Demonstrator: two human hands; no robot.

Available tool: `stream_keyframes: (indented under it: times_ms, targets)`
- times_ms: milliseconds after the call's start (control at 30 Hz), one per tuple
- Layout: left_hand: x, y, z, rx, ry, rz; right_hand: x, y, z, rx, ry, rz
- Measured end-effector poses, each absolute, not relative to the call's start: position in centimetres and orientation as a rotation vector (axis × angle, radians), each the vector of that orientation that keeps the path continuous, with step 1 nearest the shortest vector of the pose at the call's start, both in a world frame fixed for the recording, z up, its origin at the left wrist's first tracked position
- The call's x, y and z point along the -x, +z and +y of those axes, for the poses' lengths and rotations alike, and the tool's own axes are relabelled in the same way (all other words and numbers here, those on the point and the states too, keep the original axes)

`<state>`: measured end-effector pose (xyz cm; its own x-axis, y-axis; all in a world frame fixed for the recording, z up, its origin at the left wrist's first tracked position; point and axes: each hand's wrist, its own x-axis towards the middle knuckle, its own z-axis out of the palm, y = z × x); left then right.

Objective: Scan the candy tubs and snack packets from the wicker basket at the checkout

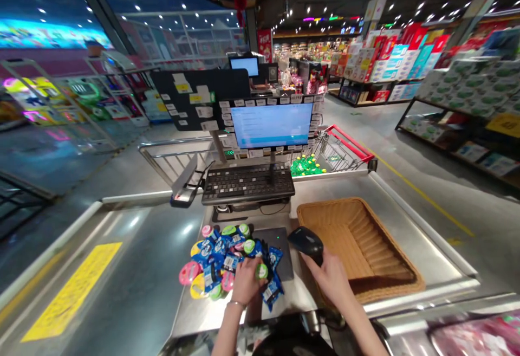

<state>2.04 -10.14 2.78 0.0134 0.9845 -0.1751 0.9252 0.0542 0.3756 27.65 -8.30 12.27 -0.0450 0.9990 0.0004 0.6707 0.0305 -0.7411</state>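
My left hand (247, 281) grips a blue pouch with a round green cap (261, 271) at the near edge of a loose heap of similar blue, pink and yellow pouches (215, 263). My right hand (328, 279) is wrapped around the handle of a black handheld barcode scanner (306, 243), whose head points toward the heap. That hand is over the near left corner of a woven wicker basket (325, 207). The scanner head is just above a dark flat pad (281, 245), partly covered by the pouches.
The steel checkout counter (426, 250) has raised edges. Ahead stand a keyboard (247, 183) and a lit monitor (271, 125). Behind them is a shopping cart (345, 147) with a red handle and green-capped bottles (306, 166). Store shelves stand at the right.
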Motion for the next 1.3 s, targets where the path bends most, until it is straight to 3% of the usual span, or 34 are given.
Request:
stream_keyframes:
  times_ms: [433,833,1100,1300]
  targets:
    - [-4.0,-1.5,-8.9,-2.008,0.321,2.016,-26.2,12.4,-8.6,1.663,0.818,-1.763]
    - [-3.6,-1.6,-10.7,-2.11,0.321,1.975,-25.1,11.3,-8.2,1.782,0.868,-1.758]
    - [-3.1,-3.3,-10.7,-2.096,0.554,1.882,-21.3,7.9,-7.2,1.822,0.959,-1.828]
    - [-2.3,-4.3,-10.7,-1.919,0.803,1.87,-19.3,2.3,-6.1,1.946,0.932,-1.837]
